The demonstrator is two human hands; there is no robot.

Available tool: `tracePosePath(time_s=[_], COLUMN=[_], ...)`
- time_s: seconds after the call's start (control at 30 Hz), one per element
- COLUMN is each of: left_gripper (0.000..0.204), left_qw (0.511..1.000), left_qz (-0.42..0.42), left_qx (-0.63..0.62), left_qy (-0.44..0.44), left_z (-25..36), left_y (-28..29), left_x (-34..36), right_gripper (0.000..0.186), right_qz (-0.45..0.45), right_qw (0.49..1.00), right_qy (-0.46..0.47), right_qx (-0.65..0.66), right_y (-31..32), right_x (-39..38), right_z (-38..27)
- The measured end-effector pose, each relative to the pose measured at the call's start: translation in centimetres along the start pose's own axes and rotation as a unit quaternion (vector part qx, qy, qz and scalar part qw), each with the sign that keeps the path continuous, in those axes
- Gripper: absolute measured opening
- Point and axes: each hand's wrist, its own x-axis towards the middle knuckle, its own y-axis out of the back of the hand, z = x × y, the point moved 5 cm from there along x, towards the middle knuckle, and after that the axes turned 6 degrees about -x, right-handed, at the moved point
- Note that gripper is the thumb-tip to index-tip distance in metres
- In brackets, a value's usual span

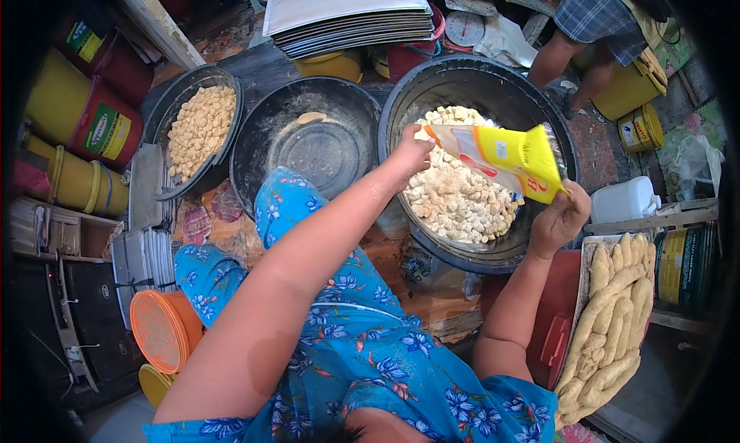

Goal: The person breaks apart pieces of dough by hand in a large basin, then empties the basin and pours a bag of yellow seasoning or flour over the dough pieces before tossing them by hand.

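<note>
A yellow plastic bag [528,156] is held tilted, almost sideways, above a large black basin [551,212]. My left hand [412,154] is closed on the bag's pale left end, and my right hand [563,216] grips its right end, lower down. Under the bag, small cream dough pieces [455,212] lie heaped in the basin, dusted with light brown powder on top. What is inside the bag I cannot make out. A second black basin [270,146] at the middle holds only some powder residue. Golden lumpy pieces [196,131] fill a third basin at the left.
Another person's bare legs [547,58] are at upper right. Long dough rolls [609,320] lie on a tray at lower right, near a white jug [620,203]. Stacked sheet trays [347,15] stand at the back, buckets [104,123] at the left, including an orange one [158,327].
</note>
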Motion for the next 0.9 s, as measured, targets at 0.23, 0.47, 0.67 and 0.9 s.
tracePosePath(time_s=[0.23, 0.47, 0.67, 0.9], left_gripper=[0.045, 0.039, 0.034, 0.028], left_qw=[0.99, 0.974, 0.955, 0.975], left_qz=[-0.083, -0.122, -0.094, -0.113], left_qx=[0.058, 0.151, 0.193, 0.168], left_qy=[0.097, 0.12, 0.207, 0.086], left_z=[-5.1, -7.9, -12.5, -10.5], left_y=[4.7, 6.8, 11.7, 11.0], left_x=[0.8, -2.3, -3.7, -3.8], right_gripper=[0.011, 0.011, 0.011, 0.014], right_qz=[-0.074, -0.068, -0.38, -0.286], right_qw=[0.976, 0.963, 0.879, 0.917], right_qy=[-0.195, -0.235, -0.244, -0.236], right_qx=[-0.066, -0.111, -0.154, -0.15], right_y=[-1.9, -1.4, -4.0, -0.6], right_x=[-4.5, -6.8, -10.1, -11.5], right_z=[3.0, 4.5, 4.2, 5.3])
